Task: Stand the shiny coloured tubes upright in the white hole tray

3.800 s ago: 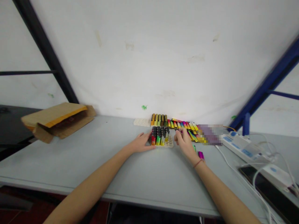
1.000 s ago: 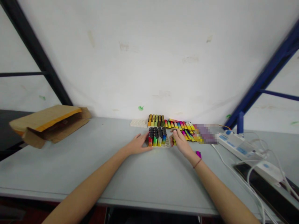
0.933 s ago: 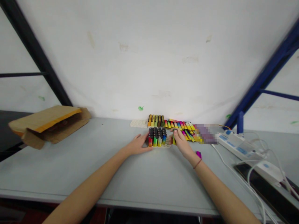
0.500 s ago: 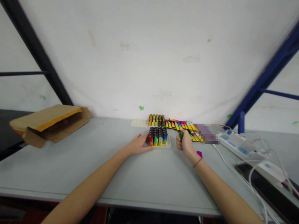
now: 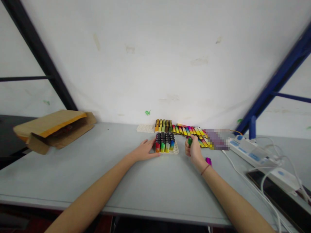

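My left hand grips the left side of a white tray, thumb along its front edge. Upright lighters with black tops and red, green, yellow and blue bodies fill most of this tray; a strip of holes shows at its right. To the right, my right hand is closed round a green lighter, held above the table. Part of that lighter is covered by the fingers. A purple lighter lies beside my right wrist.
Behind stand more upright lighters next to a pale perforated tray. Loose colourful lighters lie in rows at the back right. An open cardboard box is at left. A power strip, white cables and a dark phone occupy the right.
The green lighter in my right hand has turned slightly and shows more of its side. My left hand stays at the tray. The view has shifted a little.
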Demonstrator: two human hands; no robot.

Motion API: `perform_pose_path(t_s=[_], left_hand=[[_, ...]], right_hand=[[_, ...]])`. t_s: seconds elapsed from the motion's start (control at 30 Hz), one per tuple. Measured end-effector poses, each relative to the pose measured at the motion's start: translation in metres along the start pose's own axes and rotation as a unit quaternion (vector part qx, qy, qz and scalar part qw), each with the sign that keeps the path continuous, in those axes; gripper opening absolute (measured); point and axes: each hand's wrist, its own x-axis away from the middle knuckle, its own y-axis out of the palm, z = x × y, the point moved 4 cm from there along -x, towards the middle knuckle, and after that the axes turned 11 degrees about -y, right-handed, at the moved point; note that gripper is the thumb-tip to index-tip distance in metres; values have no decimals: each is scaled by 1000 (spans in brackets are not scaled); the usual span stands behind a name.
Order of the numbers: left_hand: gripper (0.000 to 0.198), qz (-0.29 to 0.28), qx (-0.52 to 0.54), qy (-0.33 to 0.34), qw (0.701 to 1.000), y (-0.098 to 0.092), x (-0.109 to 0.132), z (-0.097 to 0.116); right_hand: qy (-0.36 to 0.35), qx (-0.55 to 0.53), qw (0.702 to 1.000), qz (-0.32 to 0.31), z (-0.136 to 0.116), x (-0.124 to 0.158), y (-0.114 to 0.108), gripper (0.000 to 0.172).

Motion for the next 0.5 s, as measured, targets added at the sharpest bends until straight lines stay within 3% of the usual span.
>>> perform_pose_path(t_s=[0.5], left_hand=[[71,2,6,4,1000,0,0,0]], right_hand=[[5,-33,999,-4,-1,0,1,41]])
